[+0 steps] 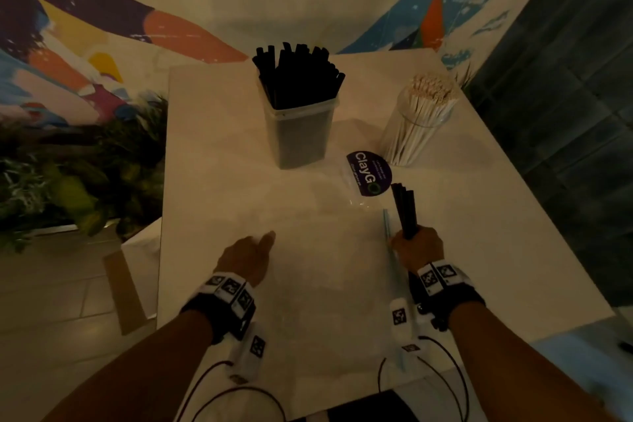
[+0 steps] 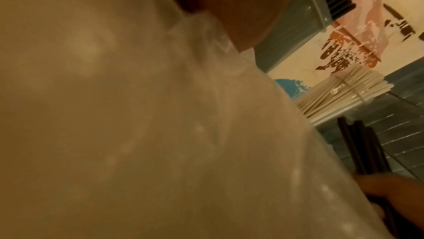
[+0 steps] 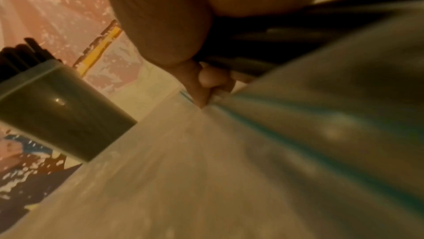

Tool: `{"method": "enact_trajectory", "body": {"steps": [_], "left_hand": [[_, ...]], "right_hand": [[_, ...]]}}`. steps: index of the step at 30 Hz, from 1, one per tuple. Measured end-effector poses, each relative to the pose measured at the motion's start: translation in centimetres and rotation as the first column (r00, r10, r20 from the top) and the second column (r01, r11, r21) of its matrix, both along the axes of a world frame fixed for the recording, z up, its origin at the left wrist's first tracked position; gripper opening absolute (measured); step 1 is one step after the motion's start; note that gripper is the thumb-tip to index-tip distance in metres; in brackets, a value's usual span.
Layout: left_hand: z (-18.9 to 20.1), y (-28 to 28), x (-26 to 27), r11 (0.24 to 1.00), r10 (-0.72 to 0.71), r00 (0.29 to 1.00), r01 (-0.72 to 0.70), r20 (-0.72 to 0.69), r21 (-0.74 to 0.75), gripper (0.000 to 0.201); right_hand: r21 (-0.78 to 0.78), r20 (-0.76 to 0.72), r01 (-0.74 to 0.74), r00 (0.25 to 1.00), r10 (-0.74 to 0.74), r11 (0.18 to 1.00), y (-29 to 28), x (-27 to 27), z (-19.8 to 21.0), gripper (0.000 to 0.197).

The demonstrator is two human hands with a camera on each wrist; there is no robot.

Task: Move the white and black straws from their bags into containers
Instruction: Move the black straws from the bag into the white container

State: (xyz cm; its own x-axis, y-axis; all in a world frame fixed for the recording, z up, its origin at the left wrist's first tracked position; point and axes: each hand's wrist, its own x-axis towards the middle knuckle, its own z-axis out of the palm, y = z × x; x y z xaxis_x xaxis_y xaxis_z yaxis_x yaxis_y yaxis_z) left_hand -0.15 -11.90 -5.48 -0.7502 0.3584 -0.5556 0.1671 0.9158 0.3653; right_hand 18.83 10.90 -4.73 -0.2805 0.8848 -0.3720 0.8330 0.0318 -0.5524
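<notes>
My right hand (image 1: 412, 245) grips a small bundle of black straws (image 1: 406, 207) upright at the mouth of a clear plastic bag (image 1: 325, 236) that lies flat on the table. The bag's blue zip edge (image 1: 387, 226) runs beside that hand. My left hand (image 1: 251, 248) rests on the bag's left end with its fingers tucked under; the bag (image 2: 197, 25) bunches there. A square translucent container (image 1: 299, 137) full of black straws stands at the table's middle. A round clear container (image 1: 416, 134) of white straws stands to its right. The held straws (image 3: 275, 43) lie under my palm.
A second clear bag with a purple ClayGo label (image 1: 368, 173) lies between the two containers and my right hand. The white table (image 1: 212, 154) ends at the left over plants (image 1: 68, 181) and a tiled floor. A painted wall stands behind.
</notes>
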Motion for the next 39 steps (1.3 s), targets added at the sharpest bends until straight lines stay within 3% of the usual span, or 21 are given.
{"method": "enact_trajectory", "body": {"steps": [2, 4, 7, 9, 11, 13, 16, 19, 22, 24, 26, 30, 35, 36, 37, 39], "left_hand": [[0.6, 0.0, 0.4, 0.999, 0.022, 0.999, -0.020, 0.045, -0.047, 0.075], [1.9, -0.5, 0.1, 0.992, -0.013, 0.997, 0.023, 0.080, -0.124, 0.093], [5.1, -1.2, -2.5, 0.988, -0.093, 0.995, 0.088, -0.040, -0.124, 0.105], [8.1, -0.7, -4.8, 0.996, -0.028, 0.986, 0.040, -0.163, 0.076, 0.092], [11.5, 1.1, -6.8, 0.932, 0.065, 0.960, 0.038, -0.271, 0.361, 0.087], [13.9, 3.8, -8.8, 0.820, 0.144, 0.939, 0.065, -0.313, 0.569, 0.087], [14.7, 8.0, -11.5, 0.799, 0.096, 0.956, 0.092, -0.277, 0.594, 0.100], [14.5, 11.1, -12.1, 0.827, 0.034, 0.982, 0.076, -0.184, 0.557, 0.119], [13.9, 13.4, -11.6, 0.687, 0.031, 0.983, 0.111, -0.181, 0.719, 0.099], [13.2, 14.1, -11.4, 0.601, 0.122, 0.983, 0.037, -0.138, 0.798, 0.093], [12.2, 14.5, -11.5, 0.564, 0.170, 0.975, 0.023, -0.144, 0.825, 0.085], [9.9, 14.9, -11.7, 0.579, 0.154, 0.980, 0.015, -0.128, 0.815, 0.117], [9.2, 15.3, -12.4, 0.540, 0.135, 0.987, 0.000, -0.086, 0.842, 0.122], [9.3, 15.3, -12.3, 0.531, 0.137, 0.988, -0.013, -0.071, 0.848, 0.121], [9.2, 15.3, -12.3, 0.519, 0.145, 0.988, -0.028, -0.055, 0.855, 0.119], [9.2, 15.4, -12.3, 0.492, 0.134, 0.991, -0.053, -0.016, 0.869, 0.122]], "right_hand": [[0.069, 0.056, -0.079, 0.996, 0.075, 0.994, 0.2, -0.8, 0.5, 0.022], [0.115, 0.173, -0.201, 0.968, 0.180, 0.973, 0.7, -1.3, 1.4, 0.025], [0.192, 0.222, -0.343, 0.928, 0.300, 0.919, 2.1, -2.0, 4.4, 0.036], [0.278, 0.077, -0.314, 0.949, 0.305, 0.908, 3.2, -3.3, 7.5, 0.038], [0.275, -0.240, -0.208, 0.931, 0.276, 0.939, 4.2, -5.7, 11.1, 0.030], [0.214, -0.560, -0.175, 0.784, 0.268, 0.961, 4.5, -8.7, 15.2, 0.019], [0.236, -0.876, -0.195, 0.382, 0.295, 0.952, 4.7, -13.8, 20.6, 0.019], [0.311, -0.942, -0.285, 0.038, 0.334, 0.907, 4.9, -18.7, 23.8, 0.016], [0.325, -0.946, -0.324, -0.126, 0.300, 0.888, 4.8, -22.7, 24.8, 0.020], [0.336, -0.942, -0.345, -0.127, 0.311, 0.876, 4.6, -24.7, 24.3, 0.021], [0.307, -0.948, -0.386, -0.044, 0.315, 0.870, 4.3, -26.1, 22.9, 0.018], [0.268, -0.917, -0.478, 0.139, 0.373, 0.836, 3.8, -27.3, 19.3, 0.019], [0.243, -0.922, -0.562, 0.119, 0.368, 0.790, 4.1, -27.0, 19.7, 0.019], [0.233, -0.915, -0.575, 0.144, 0.377, 0.784, 4.2, -27.0, 19.4, 0.020], [0.231, -0.887, -0.582, 0.203, 0.414, 0.780, 4.4, -27.1, 18.8, 0.021], [0.295, -0.721, -0.569, 0.395, 0.569, 0.768, 4.6, -27.4, 17.6, 0.027]]}}
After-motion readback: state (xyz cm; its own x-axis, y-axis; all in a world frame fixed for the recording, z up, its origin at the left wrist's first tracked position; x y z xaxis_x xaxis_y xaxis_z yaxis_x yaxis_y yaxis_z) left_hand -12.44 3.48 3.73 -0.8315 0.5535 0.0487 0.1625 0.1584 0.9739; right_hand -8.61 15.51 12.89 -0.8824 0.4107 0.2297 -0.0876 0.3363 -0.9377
